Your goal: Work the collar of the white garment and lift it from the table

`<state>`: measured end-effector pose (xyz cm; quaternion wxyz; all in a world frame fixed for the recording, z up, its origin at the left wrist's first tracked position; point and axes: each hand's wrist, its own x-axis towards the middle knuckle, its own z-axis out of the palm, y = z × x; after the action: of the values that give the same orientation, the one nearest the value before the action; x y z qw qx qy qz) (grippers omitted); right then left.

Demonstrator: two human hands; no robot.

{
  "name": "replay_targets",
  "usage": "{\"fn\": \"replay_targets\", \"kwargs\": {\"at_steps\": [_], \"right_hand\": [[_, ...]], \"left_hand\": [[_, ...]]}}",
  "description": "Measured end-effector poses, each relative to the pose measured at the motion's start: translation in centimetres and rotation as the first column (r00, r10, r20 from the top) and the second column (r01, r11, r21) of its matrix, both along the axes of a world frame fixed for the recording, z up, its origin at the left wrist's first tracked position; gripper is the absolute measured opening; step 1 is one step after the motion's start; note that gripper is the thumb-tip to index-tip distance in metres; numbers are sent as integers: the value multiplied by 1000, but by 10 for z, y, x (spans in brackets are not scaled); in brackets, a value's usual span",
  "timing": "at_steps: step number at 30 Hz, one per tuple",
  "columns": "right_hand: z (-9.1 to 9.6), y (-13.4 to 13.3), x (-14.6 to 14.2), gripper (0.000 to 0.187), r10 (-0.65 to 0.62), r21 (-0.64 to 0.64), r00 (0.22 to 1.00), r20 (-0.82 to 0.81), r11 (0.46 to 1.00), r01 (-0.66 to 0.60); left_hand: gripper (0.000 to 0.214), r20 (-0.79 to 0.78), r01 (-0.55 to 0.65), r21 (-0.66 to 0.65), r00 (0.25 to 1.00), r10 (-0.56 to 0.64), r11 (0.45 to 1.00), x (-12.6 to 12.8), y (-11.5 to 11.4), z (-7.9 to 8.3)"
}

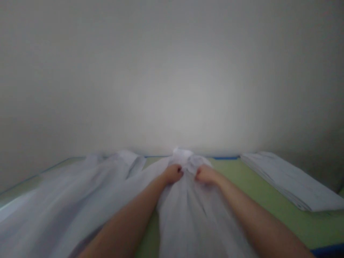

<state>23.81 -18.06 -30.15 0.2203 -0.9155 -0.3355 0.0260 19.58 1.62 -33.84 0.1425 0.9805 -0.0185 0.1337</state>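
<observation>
Reaching forward with both arms, bare and nearly straight, low over the green table [301, 227]. Slanting in from the bottom edge with the left forearm [129, 215], and from the lower right with the right forearm [258, 218], so as to meet almost at the middle. Holding the left hand [173, 173] and the right hand [206, 175] near each other, but apart. Closed on both sides into a fist, with fingers curled in and gripping the white cloth [185, 215]. Gathered between the hands and a little beyond them near the far table edge, then falling in long folds toward the near side, between the two forearms.

Blurred rather strongly, especially on the left, at the loose white fabric [94, 193]. Not possible to tell whether joined with the held cloth or separate. Cut off at the bottom of the view, both at the cloth and at the arms. Hard to make out also the single fingertips, turned inward and partly hidden in the cloth.

Trimmed in blue [227, 158] along the table's far edge, close to a plain grey wall [172, 71]. Laid flat at the right, well apart from the hands: a folded white stack [292, 182], showing several layers. Lit dimly, brighter at the wall's middle, darker toward the corners.
</observation>
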Motion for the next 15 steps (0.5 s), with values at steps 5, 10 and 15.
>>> {"fn": "replay_targets", "kwargs": {"at_steps": [5,10,15], "right_hand": [[-16,11,-9,15,13,69,998,-62,998,-9],[-30,16,-9,25,-8,201,1000,-30,979,13],[-41,17,-9,23,-69,339,996,49,939,48]], "left_hand": [[28,46,-3,-31,999,5,1000,-3,3,3],[29,27,28,-114,999,-25,993,-2,-3,10],[27,-45,89,-143,994,-97,986,0,-6,15]]}}
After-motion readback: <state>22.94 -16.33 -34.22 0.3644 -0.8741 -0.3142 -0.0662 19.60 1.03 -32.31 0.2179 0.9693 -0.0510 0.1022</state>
